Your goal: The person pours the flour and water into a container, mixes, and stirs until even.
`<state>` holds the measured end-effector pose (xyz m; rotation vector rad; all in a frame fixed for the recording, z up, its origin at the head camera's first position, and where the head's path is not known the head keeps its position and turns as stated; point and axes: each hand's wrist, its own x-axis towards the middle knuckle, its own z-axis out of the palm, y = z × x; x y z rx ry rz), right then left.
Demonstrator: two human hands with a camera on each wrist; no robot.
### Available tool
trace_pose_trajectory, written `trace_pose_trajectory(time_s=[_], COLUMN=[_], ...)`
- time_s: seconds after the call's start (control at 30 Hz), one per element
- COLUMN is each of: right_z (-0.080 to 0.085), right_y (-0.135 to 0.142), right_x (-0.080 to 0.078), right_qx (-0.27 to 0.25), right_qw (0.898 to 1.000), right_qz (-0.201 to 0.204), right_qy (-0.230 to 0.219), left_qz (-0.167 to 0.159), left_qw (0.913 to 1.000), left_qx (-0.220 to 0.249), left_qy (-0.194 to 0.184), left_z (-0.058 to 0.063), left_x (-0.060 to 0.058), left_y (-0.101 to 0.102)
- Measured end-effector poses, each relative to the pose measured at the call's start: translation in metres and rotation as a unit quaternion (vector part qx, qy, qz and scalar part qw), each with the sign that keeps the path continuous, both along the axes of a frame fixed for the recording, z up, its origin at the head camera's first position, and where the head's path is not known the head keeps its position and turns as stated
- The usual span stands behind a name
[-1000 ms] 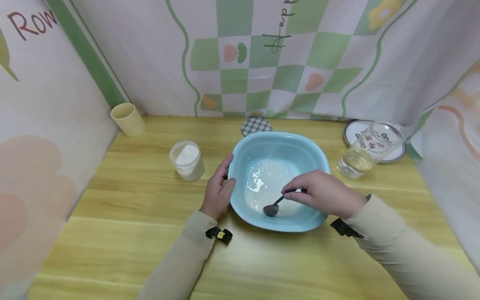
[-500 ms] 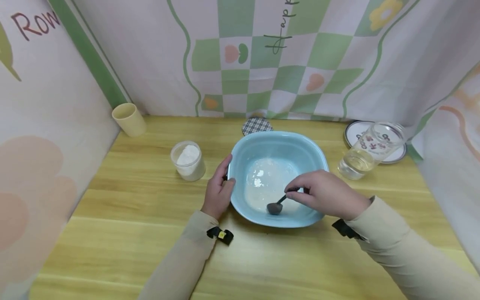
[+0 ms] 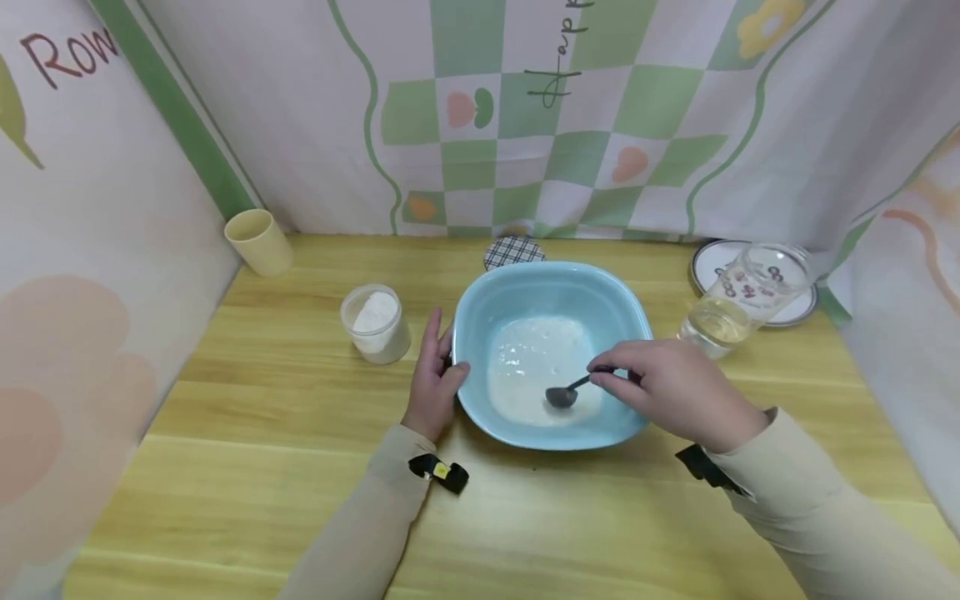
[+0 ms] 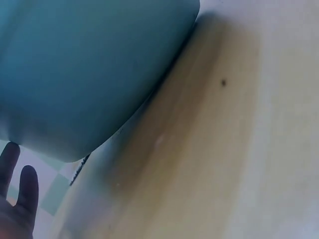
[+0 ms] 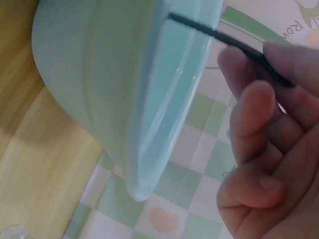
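Observation:
A light blue basin point(image 3: 551, 438) holds a milky white liquid point(image 3: 525, 392). My right hand point(image 3: 675, 387) pinches the handle of a dark spoon point(image 3: 561, 397), whose bowl is at the liquid inside the basin. In the right wrist view, thumb and forefinger grip the handle while the other fingers curl loosely beside it. My left hand point(image 3: 435, 383) steadies the basin's left side, thumb on the rim and fingers fairly straight along the outside. Two spread fingertips point(image 4: 29, 181) of that hand appear in the left wrist view beside the basin wall.
Left of the basin stands a clear jar of white powder point(image 3: 377, 325). Farther back is a yellow cup point(image 3: 258, 243). A checked coaster point(image 3: 513, 252) lies behind the basin. At right, a glass of liquid point(image 3: 738, 300) stands before a plate point(image 3: 798, 312). Fabric hangs around the wooden table.
The spoon has moved right and away from me through the liquid. The basin has shifted slightly left and back. My left fingers have straightened and drawn a little off the rim.

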<state>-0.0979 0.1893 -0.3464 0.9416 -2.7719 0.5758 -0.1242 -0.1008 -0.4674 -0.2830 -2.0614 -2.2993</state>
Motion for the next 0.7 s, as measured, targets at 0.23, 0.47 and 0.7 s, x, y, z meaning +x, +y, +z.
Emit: trace_pose_trajectory(time_s=[0.23, 0.47, 0.7], right_z=[-0.002, 0.0, -0.01], right_y=[0.001, 0.004, 0.007], right_x=[0.005, 0.004, -0.004], right_qx=[-0.009, -0.026, -0.038], right_qw=[0.999, 0.997, 0.992], right_qz=[0.009, 0.001, 0.007], right_qy=[-0.048, -0.078, -0.12], left_qz=[-0.026, -0.051, -0.018], left_qw=[0.9982, 0.9967, 0.9978], left_qx=[0.044, -0.013, -0.033], left_qy=[-0.031, -0.062, -0.055], left_z=[-0.002, -0.002, 0.001], left_x=[-0.005, -0.005, -0.004], left_y=[0.001, 0.0, 0.001])
